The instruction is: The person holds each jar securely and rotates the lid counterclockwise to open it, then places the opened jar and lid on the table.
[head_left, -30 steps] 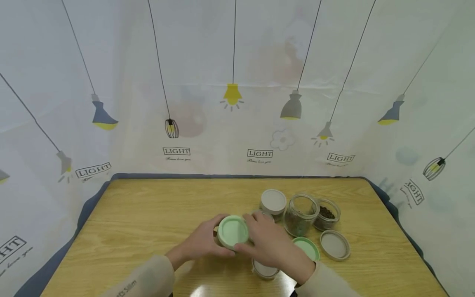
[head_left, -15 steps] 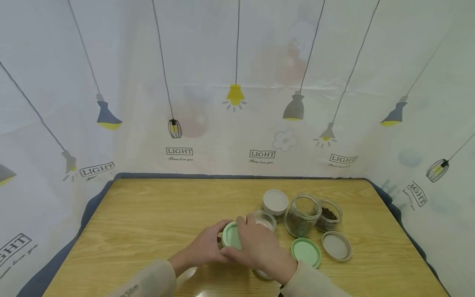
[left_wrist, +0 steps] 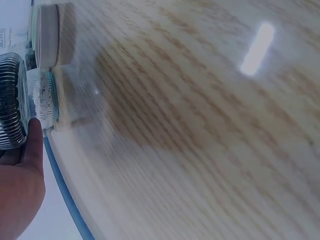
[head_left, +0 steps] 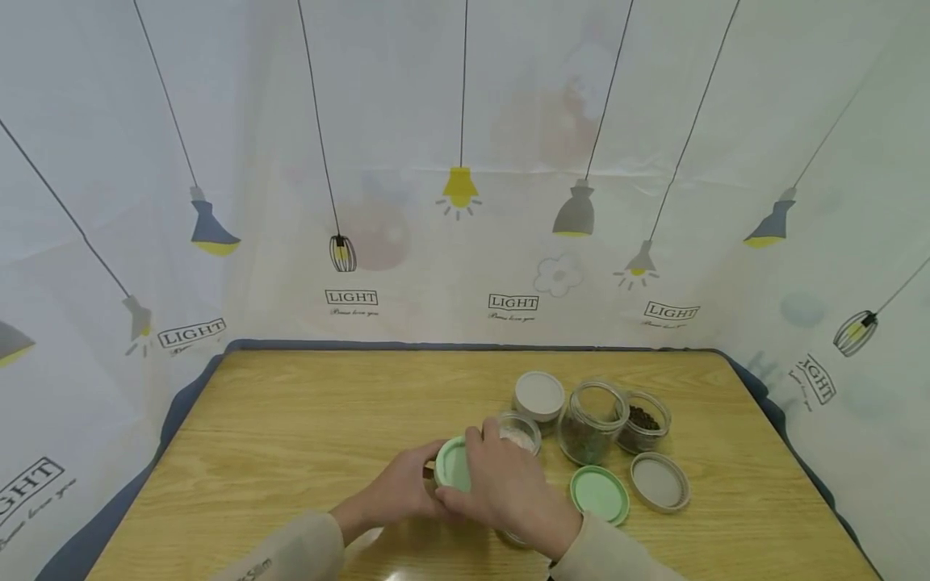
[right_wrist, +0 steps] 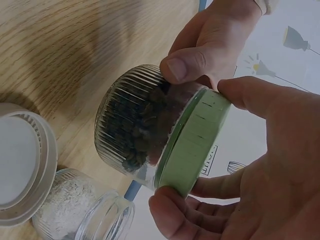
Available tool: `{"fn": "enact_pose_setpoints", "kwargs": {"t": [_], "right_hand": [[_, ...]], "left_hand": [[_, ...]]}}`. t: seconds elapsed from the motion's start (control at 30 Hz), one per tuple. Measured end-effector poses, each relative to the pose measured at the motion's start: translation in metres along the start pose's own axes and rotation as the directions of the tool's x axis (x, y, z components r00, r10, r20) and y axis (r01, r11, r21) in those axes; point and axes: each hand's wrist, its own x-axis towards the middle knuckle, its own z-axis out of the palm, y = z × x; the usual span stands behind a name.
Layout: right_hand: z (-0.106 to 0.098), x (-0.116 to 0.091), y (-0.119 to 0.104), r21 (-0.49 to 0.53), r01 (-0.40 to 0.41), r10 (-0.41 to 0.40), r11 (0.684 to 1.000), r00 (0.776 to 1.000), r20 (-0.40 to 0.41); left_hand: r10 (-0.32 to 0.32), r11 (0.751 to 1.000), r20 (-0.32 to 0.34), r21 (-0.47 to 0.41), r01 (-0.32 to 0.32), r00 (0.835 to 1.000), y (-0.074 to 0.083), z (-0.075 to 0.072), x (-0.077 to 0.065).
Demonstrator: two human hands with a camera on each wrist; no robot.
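My left hand (head_left: 403, 484) grips a ribbed glass jar (right_wrist: 132, 117) with dark pieces inside, its thumb on the glass. A light green lid (right_wrist: 195, 140) covers the jar's mouth. The fingers and thumb of my right hand (head_left: 504, 484) curl round the rim of this lid. In the right wrist view the jar leans, lid toward the right palm. The left wrist view catches only part of the jar (left_wrist: 11, 100), raised off the table. Just behind the right hand stands an uncovered glass jar of white powder or grains (head_left: 520, 432).
At the back right are a white-lidded jar (head_left: 539, 395), a large uncovered jar (head_left: 592, 424) and a smaller uncovered jar with dark beans (head_left: 643, 424). A green lid (head_left: 599, 494) and a grey lid (head_left: 659, 482) lie on the wooden table (head_left: 312, 411). Another white-topped container is mostly hidden under the right forearm.
The right hand has moved left, from the lid's edge to over it, and now covers its right part. The jar has tilted slightly. Between half a second ago and now little differs.
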Motion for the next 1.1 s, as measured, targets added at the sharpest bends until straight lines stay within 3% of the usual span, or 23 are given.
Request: {"fn": "enact_pose_setpoints", "kwargs": {"t": [0.27, 0.67, 1.1], "right_hand": [[0.003, -0.004, 0.002, -0.012, 0.04, -0.041, 0.999, 0.998, -0.053], [0.006, -0.002, 0.0, -0.034, 0.015, -0.015, 0.999, 1.0, -0.015], [0.011, 0.0, 0.003, -0.084, 0.089, -0.093, 0.992, 0.995, -0.037]], "left_hand": [[0.029, 0.998, -0.006, 0.048, -0.028, 1.0, 0.003, 0.001, -0.001], [0.098, 0.993, 0.104, 0.052, -0.104, 0.99, -0.002, -0.001, -0.002], [0.09, 0.996, 0.129, 0.011, -0.092, 0.988, -0.006, -0.001, -0.001]]}}
